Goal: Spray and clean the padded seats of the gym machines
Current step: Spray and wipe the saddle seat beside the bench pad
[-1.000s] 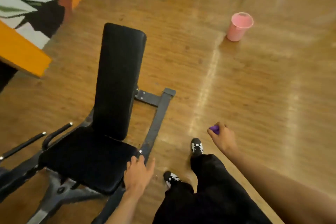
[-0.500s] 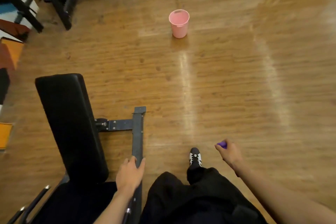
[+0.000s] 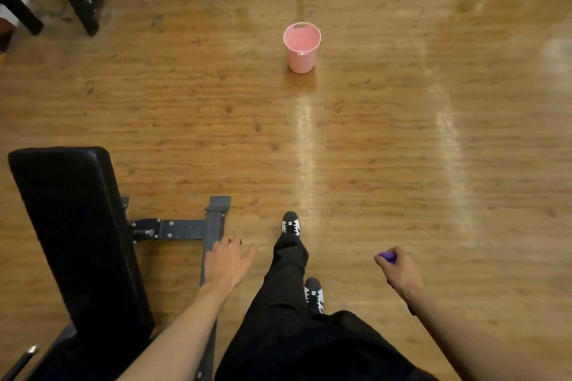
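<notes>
the right hand (image 3: 400,272) curls tight round a small purple thing (image 3: 387,256), likely kept ready for wiping, while the left hand (image 3: 229,263) hangs loose-fingered and empty beside the black padded bench (image 3: 74,235), a pink bucket (image 3: 301,46) standing well ahead.

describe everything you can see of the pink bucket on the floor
The pink bucket is a small round pail that looks like smooth plastic. It tapers from a wider rim to a narrower base. A slot-shaped cutout shows just under the rim on the far side, and a small pale mark sits at the near rim. It stands upright and open-topped, and the inside looks plain pink. It stands alone on the wooden floor, ahead of the person, and only the floor touches it.
</notes>
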Demonstrator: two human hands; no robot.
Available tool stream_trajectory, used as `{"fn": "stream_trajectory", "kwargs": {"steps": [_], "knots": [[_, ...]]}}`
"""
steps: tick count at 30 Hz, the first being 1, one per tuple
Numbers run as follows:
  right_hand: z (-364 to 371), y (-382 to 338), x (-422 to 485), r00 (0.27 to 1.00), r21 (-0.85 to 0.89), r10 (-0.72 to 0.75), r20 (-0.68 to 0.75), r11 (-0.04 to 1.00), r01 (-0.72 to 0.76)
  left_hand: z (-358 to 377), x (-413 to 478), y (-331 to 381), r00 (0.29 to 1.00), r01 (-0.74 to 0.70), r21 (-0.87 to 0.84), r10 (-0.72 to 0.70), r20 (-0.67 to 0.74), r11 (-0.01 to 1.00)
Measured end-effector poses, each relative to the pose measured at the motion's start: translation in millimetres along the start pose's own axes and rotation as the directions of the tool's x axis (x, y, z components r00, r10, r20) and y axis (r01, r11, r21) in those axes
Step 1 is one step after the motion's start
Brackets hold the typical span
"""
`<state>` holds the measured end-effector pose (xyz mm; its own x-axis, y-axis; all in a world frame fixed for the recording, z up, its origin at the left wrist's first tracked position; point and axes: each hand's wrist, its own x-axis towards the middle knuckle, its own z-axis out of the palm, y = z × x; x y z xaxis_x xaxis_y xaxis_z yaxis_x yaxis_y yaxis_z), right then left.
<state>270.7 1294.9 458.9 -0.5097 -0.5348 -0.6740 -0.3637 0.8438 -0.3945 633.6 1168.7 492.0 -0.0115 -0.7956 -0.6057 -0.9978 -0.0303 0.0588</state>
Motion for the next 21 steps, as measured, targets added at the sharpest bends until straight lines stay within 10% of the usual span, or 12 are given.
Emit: {"fn": "stream_trajectory", "kwargs": {"steps": [21], "knots": [[-168.4,-222.9,280.1,0.99,0.116,0.053,-0.128,0.993,-0.038,-248.7,334.6,206.7,0.981,-0.192,0.234,0.182,0.065,0.953]]}}
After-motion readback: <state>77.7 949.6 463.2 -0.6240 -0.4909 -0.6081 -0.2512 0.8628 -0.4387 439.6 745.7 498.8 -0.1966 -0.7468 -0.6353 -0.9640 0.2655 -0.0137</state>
